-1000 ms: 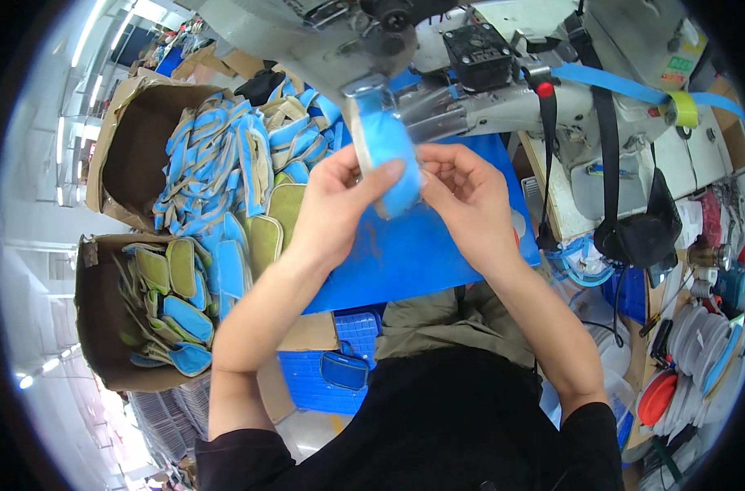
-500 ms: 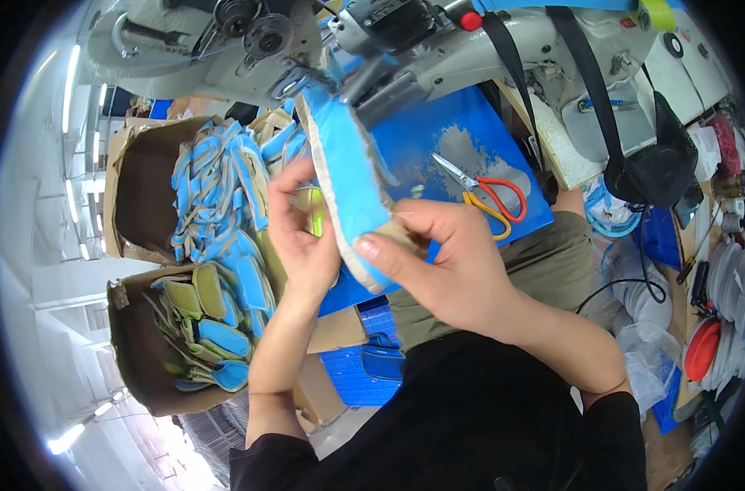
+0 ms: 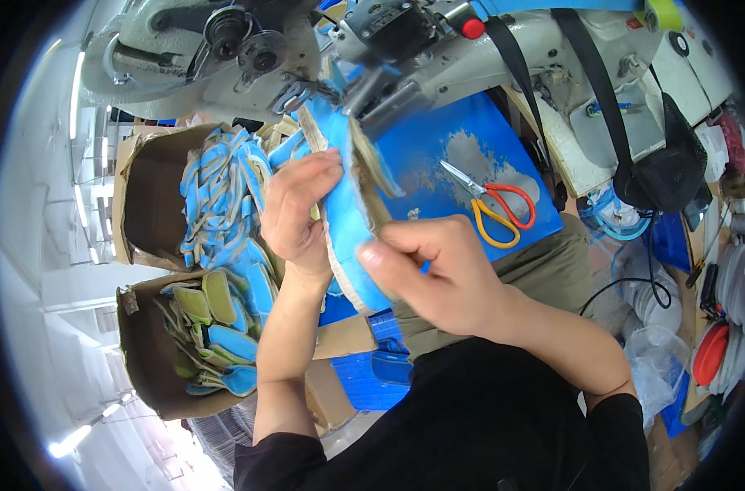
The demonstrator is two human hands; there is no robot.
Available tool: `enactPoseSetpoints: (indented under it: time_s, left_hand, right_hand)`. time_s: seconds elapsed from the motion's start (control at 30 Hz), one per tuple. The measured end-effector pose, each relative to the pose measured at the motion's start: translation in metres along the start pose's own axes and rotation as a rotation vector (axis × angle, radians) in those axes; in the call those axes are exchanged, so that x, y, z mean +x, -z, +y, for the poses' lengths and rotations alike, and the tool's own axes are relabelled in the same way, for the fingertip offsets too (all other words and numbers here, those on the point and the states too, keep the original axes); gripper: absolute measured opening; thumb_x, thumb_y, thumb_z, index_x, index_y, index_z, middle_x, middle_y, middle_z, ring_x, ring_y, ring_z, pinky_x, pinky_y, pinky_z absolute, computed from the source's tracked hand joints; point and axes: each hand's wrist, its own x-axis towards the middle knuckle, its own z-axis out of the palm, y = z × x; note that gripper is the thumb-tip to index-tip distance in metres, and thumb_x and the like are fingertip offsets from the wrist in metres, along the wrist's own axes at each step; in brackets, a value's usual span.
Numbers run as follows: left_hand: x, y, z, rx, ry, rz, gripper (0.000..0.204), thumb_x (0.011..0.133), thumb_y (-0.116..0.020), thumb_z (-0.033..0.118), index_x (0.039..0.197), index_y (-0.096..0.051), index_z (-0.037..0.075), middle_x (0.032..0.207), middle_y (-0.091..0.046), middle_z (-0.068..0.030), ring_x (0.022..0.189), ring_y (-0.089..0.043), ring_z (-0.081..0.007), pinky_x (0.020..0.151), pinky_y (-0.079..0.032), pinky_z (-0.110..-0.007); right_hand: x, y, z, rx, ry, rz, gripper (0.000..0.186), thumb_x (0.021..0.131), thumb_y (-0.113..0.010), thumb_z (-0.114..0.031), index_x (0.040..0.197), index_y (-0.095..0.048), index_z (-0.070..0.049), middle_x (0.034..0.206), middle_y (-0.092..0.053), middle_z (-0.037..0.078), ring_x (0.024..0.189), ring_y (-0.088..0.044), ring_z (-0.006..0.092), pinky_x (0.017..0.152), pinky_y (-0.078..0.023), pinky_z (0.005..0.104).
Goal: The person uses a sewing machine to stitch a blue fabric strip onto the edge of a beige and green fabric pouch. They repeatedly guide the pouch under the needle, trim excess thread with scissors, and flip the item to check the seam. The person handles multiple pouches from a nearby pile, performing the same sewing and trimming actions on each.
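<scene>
A blue fabric strip with beige edging (image 3: 345, 221) hangs down from the sewing machine's (image 3: 372, 94) working end, running between my two hands. My left hand (image 3: 300, 211) is at the strip's left edge, its fingers bent over it higher up. Lower down, my right hand (image 3: 447, 274) pinches the strip's right side between thumb and fingers. Part of the strip behind the right fingers is hidden. To the right, scissors with red and yellow handles (image 3: 503, 211) lie on a blue work surface (image 3: 462, 114).
Two cardboard boxes (image 3: 135, 327) stand at the left, with blue and green padded fabric pieces (image 3: 221, 311) in the nearer one and a heap of blue strips (image 3: 225, 192) by the farther one. Black straps (image 3: 597, 90) hang at the right beside the machine.
My left hand has risen and its fingers have come over the strip's edge. The right hand has shifted slightly down, and the whole view has moved a little.
</scene>
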Motion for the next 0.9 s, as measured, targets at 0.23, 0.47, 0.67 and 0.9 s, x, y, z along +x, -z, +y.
enactPoseSetpoints:
  time_s: [0.23, 0.47, 0.67, 0.9]
  left_hand:
    - [-0.001, 0.000, 0.003, -0.002, 0.046, -0.001, 0.029, 0.076, -0.084, 0.007, 0.099, -0.066, 0.003, 0.103, -0.077, -0.0164, 0.090, -0.075, -0.0297, 0.081, -0.057, -0.038]
    - [0.016, 0.002, 0.012, 0.106, -0.043, -0.097, 0.030, 0.075, -0.085, 0.010, 0.098, -0.066, 0.007, 0.104, -0.078, -0.0103, 0.090, -0.075, -0.0231, 0.086, -0.049, -0.036]
    - [0.016, -0.002, 0.009, 0.143, -0.078, -0.150, 0.024, 0.073, -0.084, 0.013, 0.090, -0.068, 0.008, 0.106, -0.078, -0.0092, 0.092, -0.075, -0.0207, 0.088, -0.047, -0.034]
    - [0.022, 0.004, 0.008, 0.171, -0.090, -0.223, 0.018, 0.076, -0.081, 0.018, 0.088, -0.070, 0.009, 0.106, -0.078, -0.0081, 0.096, -0.075, -0.0190, 0.093, -0.043, -0.037]
  right_hand:
    - [0.051, 0.007, 0.033, -0.285, 0.310, 0.427, 0.021, 0.084, -0.080, -0.010, 0.101, -0.071, -0.002, 0.087, -0.070, 0.009, 0.075, -0.068, 0.0166, 0.062, -0.050, 0.0295]
    - [0.068, 0.003, 0.042, -0.189, 0.238, 0.372, 0.012, 0.079, -0.080, -0.004, 0.089, -0.072, -0.003, 0.080, -0.070, 0.006, 0.073, -0.068, 0.0180, 0.064, -0.049, 0.0283]
    - [0.069, 0.008, 0.043, -0.243, 0.228, 0.369, 0.012, 0.078, -0.077, 0.001, 0.087, -0.071, -0.002, 0.081, -0.071, 0.009, 0.073, -0.069, 0.0185, 0.066, -0.051, 0.0303]
    - [0.069, 0.008, 0.047, -0.246, 0.209, 0.390, 0.014, 0.076, -0.076, 0.003, 0.090, -0.073, -0.001, 0.080, -0.071, 0.010, 0.072, -0.069, 0.0196, 0.067, -0.052, 0.0308]
